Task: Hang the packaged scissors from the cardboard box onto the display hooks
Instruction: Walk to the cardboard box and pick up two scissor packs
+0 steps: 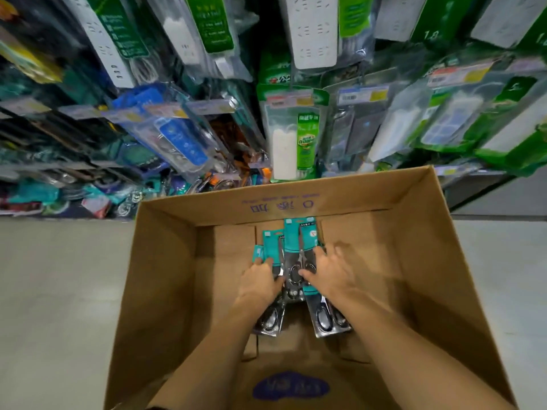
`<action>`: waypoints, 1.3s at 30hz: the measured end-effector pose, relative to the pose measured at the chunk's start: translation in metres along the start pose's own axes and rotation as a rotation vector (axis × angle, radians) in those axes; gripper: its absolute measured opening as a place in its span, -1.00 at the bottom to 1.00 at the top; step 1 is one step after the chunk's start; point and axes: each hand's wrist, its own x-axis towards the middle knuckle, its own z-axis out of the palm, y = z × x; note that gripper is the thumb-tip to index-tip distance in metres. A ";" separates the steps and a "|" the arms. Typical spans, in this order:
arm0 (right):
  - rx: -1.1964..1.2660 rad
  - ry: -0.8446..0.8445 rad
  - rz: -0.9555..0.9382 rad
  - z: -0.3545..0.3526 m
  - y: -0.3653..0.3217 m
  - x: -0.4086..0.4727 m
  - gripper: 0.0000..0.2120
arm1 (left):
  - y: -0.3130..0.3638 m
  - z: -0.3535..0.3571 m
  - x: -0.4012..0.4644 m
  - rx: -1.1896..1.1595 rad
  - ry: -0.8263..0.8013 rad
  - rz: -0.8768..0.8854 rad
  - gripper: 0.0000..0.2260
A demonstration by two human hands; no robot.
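- Cardboard box (165, 279) sits open on the pale floor (59, 291), filling the lower middle of the view, its far wall printed with purple characters and a blue oval mark on the flap at 6 o'clock.
- Packaged scissors (299, 241) lie in a loose overlapping heap on the box bottom, teal cards pointing toward 12 o'clock and the steel handles toward 6 o'clock.
- Two further packs lie nearer the person: one (270, 319) partly under the left forearm, another (327, 318) between the two forearms, tilted toward 5 o'clock.
- Left hand (260, 284) reaches into the box, palm down on the left part of the heap; its fingers (262, 263) lie over a teal card, but whether they grip it or only rest on it cannot be told.
- Right hand (331, 272) lies at 3 o'clock of the left one, fingers spread and nearly straight, the thumb touching the pack with the scissor handles at the middle of the heap; nothing is curled round a pack.
- The hands sit near each other with the topmost pack between them.
- Display rack (183, 137) rises beyond the box at 12 o'clock, crowded with hanging goods: white power strips (313, 31) in green-labelled bags, a blue one (183, 140) at 10 o'clock, and price tags (291, 99) on the hook ends.
- More scissors (219, 182) hang low on the rack just past the box's far left corner.
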 end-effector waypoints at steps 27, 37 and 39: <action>0.400 -0.155 0.053 -0.023 0.039 0.004 -0.30 | -0.030 -0.004 -0.017 -0.780 -0.064 -0.013 -0.37; 0.829 -0.262 0.066 -0.023 0.051 -0.001 -0.31 | -0.031 -0.004 -0.032 -0.905 0.014 -0.037 -0.47; 0.858 -0.271 0.052 -0.020 0.050 -0.005 -0.31 | -0.035 -0.005 -0.035 -0.948 0.000 -0.054 -0.41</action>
